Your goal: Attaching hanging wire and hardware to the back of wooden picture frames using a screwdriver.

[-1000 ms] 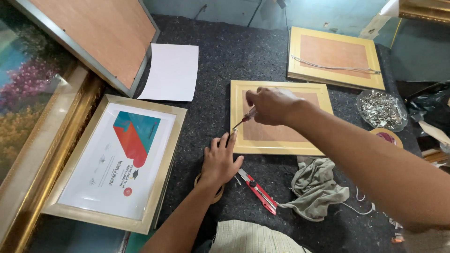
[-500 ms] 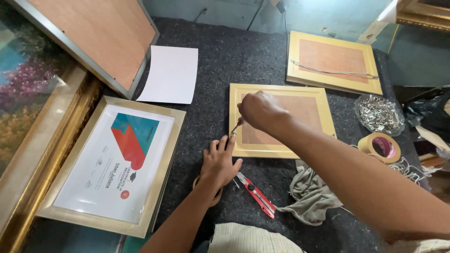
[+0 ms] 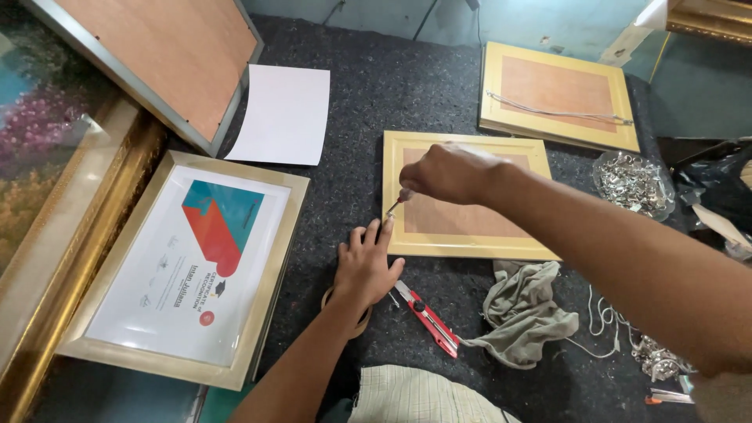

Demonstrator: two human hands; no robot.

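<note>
Two hands on job: right hand [image 3: 448,172] grip clenched on small screwdriver [image 3: 394,205], tip at left edge of face-down wooden frame [image 3: 464,196], mid counter [image 3: 368,102]. Left hand [image 3: 366,264] flat, grip released, fingertips bracing frame edge. Keep tool steady, press firm, don't slip twd fingers.

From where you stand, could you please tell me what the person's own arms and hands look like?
Both forearms are bare, with no sleeve in view. The left hand and right hand wear no gloves, and I can see no rings or watch. A band-like ring shows beside the left wrist; I cannot tell whether it is worn.
</note>
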